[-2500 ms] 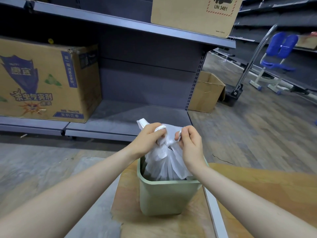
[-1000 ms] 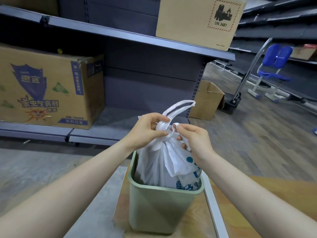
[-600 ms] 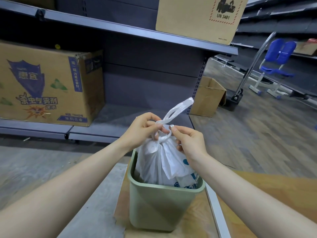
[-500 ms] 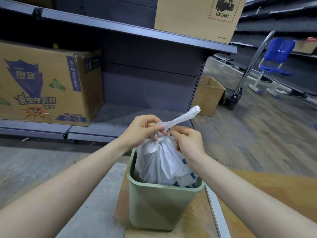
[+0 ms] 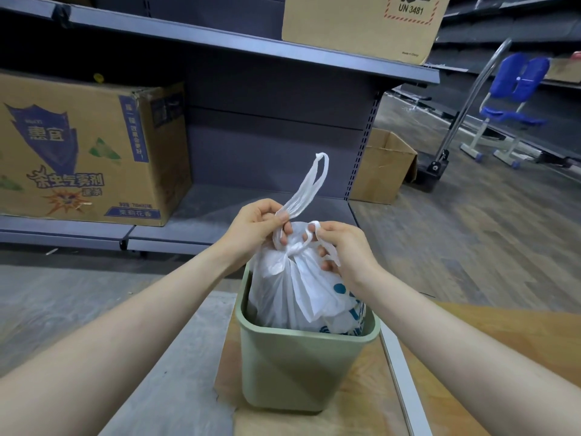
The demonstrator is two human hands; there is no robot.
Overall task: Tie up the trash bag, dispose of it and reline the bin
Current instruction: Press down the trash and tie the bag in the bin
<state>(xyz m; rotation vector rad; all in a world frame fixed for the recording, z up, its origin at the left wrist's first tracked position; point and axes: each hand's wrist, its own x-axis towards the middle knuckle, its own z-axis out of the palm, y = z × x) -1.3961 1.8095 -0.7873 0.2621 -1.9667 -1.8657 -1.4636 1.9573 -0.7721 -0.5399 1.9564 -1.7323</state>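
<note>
sitting inside a green bin [image 5: 292, 366] is a white trash bag [image 5: 298, 291] with some blue print on it. the bin stands on a wooden board [image 5: 361, 401] on the floor. the top of the bag is bunched up into a knot [image 5: 290, 248] just above the rim of the bin.

the left hand [image 5: 254, 229] is curled round one handle loop [image 5: 309, 187] of the bag, pinching it at its bottom end. that loop sticks up in the air, tilted a bit to the right. the right hand [image 5: 344, 250] is pinching the other handle of the bag, and the white strip goes over its fingers [image 5: 322, 229]. both hands are close together, right at the knot, with the bag between them.

behind the bin is a grey metal shelf [image 5: 220, 212]. a big brown box [image 5: 85, 149] with blue and green pictures sits on the low shelf to the left. another brown box [image 5: 361, 23] sits on the shelf above, and it says "un 3481". a smaller box [image 5: 382, 166] is on the floor at the end of the shelf. a blue chair [image 5: 512, 99] stands far off on the right, well apart from the bin. the floor [image 5: 471, 231] there is wood.
</note>
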